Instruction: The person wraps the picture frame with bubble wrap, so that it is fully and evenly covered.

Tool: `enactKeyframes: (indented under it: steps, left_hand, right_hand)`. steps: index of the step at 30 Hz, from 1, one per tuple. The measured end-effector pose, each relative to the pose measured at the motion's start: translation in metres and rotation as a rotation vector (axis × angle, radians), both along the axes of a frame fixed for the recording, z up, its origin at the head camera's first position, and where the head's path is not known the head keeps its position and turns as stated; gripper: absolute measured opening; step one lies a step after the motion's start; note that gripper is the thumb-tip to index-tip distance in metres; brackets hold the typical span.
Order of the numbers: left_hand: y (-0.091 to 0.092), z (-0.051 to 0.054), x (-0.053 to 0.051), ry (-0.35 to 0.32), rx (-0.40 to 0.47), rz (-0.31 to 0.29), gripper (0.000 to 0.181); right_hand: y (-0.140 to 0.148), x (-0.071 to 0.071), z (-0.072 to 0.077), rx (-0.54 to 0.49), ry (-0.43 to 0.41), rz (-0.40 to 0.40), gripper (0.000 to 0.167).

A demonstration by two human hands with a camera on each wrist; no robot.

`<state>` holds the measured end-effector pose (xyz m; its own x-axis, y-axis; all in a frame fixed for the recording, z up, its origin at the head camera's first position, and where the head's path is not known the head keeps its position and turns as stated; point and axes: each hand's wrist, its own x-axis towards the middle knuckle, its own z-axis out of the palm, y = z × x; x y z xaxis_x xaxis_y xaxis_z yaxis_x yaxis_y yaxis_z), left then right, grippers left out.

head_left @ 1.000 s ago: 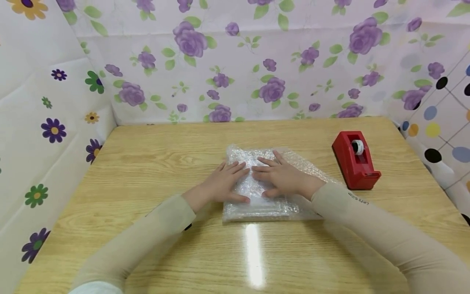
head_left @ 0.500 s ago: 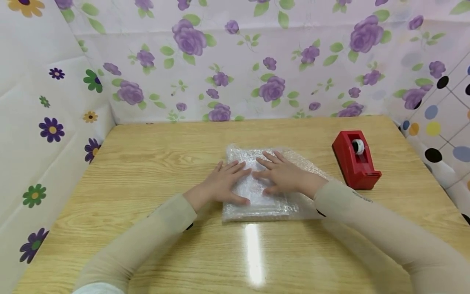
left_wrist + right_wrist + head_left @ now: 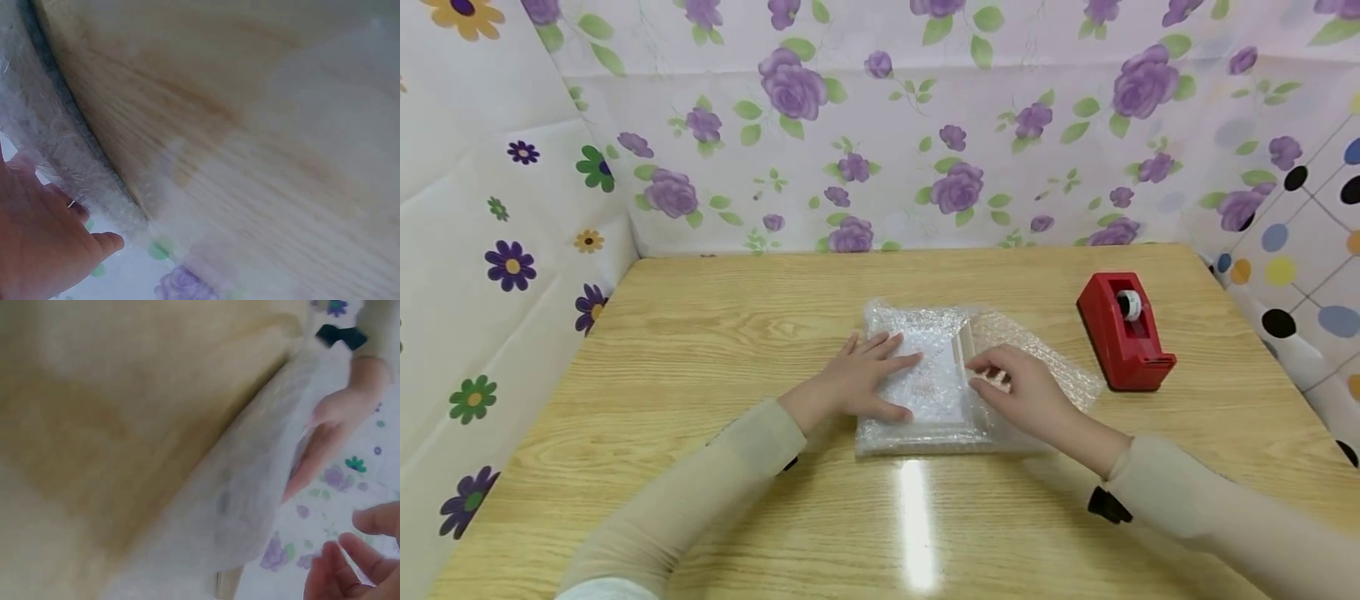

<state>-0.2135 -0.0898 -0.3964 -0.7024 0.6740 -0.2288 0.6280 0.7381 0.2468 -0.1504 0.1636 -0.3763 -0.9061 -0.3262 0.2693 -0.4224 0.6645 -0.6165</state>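
Bubble wrap (image 3: 1018, 332) lies around a flat, pale rectangular thing (image 3: 936, 387), whose exact kind I cannot tell through the plastic. My left hand (image 3: 857, 383) rests on the left part of the package, fingers spread; the left wrist view shows the same hand (image 3: 44, 244) by the wrap's edge (image 3: 69, 137). Over the package's right side is my right hand (image 3: 1030, 392), its fingers bent and the thumb apart from them. In the right wrist view a gap shows between the right hand's thumb and fingers (image 3: 356, 569), with nothing held there.
A red tape dispenser (image 3: 1126, 333) with a white roll stands at the right, beyond the right hand. The wooden table (image 3: 722, 317) meets a flower-patterned cloth (image 3: 880, 142) at its back. Patterned sheets also hang at both sides.
The right hand has lifted off the middle of the package and moved right, its fingers going from spread to bent. The left hand and the package have stayed nearly in place.
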Motion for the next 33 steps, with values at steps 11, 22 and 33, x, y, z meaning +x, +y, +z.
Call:
enactKeyframes:
  steps: [11,22,33]
  left_hand:
    - [-0.004,-0.004,0.001,-0.020,0.017,0.006,0.086]
    - [-0.004,-0.007,0.001,-0.044,0.057,0.013,0.085]
    - [-0.002,-0.005,0.002,-0.041,0.074,0.007,0.085]
  right_hand:
    - [0.018,0.046,-0.003,-0.291,-0.610,-0.002,0.023]
    - [0.029,0.075,-0.031,-0.803,-1.075,-0.156,0.040]
    - [0.006,0.085,-0.029,-1.063,-1.038,-0.397,0.049]
